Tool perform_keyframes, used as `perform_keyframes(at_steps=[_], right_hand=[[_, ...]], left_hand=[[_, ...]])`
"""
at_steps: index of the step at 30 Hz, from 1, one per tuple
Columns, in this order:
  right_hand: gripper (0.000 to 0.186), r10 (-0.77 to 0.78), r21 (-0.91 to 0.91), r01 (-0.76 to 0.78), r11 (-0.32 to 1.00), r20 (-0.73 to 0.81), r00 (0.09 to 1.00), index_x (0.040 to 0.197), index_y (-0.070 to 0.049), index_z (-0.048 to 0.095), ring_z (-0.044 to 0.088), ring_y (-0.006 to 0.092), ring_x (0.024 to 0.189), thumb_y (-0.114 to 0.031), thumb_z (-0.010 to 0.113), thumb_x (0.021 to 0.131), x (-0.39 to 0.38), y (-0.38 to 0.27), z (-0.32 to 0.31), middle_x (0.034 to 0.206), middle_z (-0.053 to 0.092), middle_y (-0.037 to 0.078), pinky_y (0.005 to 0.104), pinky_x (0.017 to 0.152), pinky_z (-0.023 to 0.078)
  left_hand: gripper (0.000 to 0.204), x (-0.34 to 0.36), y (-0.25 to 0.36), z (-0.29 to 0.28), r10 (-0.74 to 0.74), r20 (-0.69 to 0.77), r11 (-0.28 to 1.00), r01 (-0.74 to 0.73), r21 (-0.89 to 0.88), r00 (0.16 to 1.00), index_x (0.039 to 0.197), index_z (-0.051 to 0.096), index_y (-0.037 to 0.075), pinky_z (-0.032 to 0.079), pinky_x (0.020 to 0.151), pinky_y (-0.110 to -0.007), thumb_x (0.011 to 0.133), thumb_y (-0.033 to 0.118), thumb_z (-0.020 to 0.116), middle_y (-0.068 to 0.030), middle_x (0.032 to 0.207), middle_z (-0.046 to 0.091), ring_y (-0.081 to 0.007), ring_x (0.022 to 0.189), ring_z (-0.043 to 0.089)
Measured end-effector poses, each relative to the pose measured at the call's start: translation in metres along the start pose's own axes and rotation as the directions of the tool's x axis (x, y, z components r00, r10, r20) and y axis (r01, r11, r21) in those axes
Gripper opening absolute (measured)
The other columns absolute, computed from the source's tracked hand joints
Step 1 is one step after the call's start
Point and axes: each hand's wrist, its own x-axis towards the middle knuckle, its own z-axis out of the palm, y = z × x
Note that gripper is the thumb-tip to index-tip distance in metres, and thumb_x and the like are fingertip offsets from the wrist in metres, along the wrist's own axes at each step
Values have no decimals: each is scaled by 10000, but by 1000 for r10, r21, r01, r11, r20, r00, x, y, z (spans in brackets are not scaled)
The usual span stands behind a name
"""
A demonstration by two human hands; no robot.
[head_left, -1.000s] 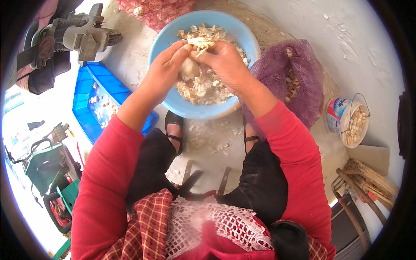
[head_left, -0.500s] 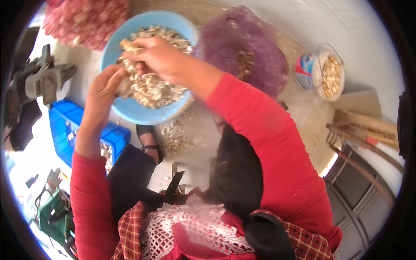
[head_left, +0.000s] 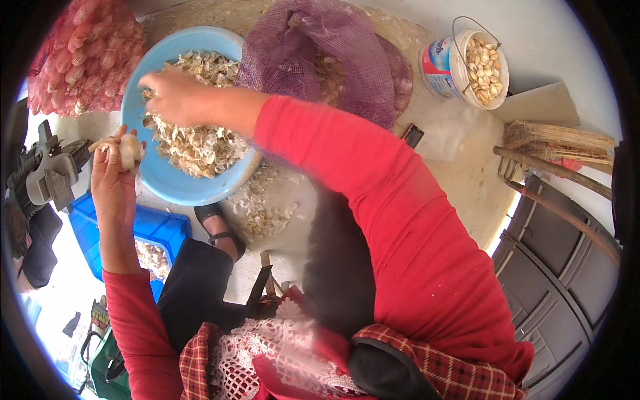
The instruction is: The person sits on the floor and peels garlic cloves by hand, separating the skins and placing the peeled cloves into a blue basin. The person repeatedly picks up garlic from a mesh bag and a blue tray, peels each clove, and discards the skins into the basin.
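Note:
My left hand is closed on a pale garlic bulb with a short stalk, at the lower left rim of the light-blue basin. My right hand reaches over loose dry peels inside the basin; its fingers are bent and blurred, so whether they hold anything is unclear. More peels lie scattered on the floor below the basin.
A red mesh sack of bulbs stands upper left, a purple mesh sack beside the basin. A bucket of cloves is at upper right. Also around are a blue crate, grey machinery and long-handled tools.
The view has swung, shifting the basin leftward. My hands, earlier together over the basin, are apart: the left has moved out to the rim with the bulb, the right stays over the peels.

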Motion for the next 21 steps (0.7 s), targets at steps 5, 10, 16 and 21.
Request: perform_keyframes(at_steps=[5,10,16,21], right_hand=[[381,301,884,-449,129,397,867,1103,50,587,689,252,875,-291,653,946,-21,-38,33,1043,659,172,325,595,597],[263,464,914,-335,228,200,863,1067,36,621,679,206,825,-189,629,931,-25,-54,37,999,671,154,315,665,572],[204,511,952,-251,174,131,850,981,42,685,660,171,763,-123,575,936,-26,-57,33,878,691,122,314,668,536],[201,442,956,-287,58,233,866,1014,23,676,646,143,748,-146,574,978,-25,-50,28,864,682,91,286,642,523]], left_hand=[[223,-3,1,21,68,20,996,-67,-58,997,1234,505,54,405,1119,-416,1065,181,437,-192,1501,420,-291,1357,453],[404,-12,1,50,115,112,989,-103,-108,987,1431,388,7,424,1087,-396,1066,177,428,-197,1482,439,-276,1351,461],[447,-17,0,73,125,63,977,-134,165,990,1464,359,-2,457,1038,-325,1048,116,471,-133,1364,519,-196,1224,550],[381,-21,-6,74,183,20,967,-183,179,983,1402,420,20,458,1030,-321,1034,81,496,-123,1334,537,-182,1205,556]])
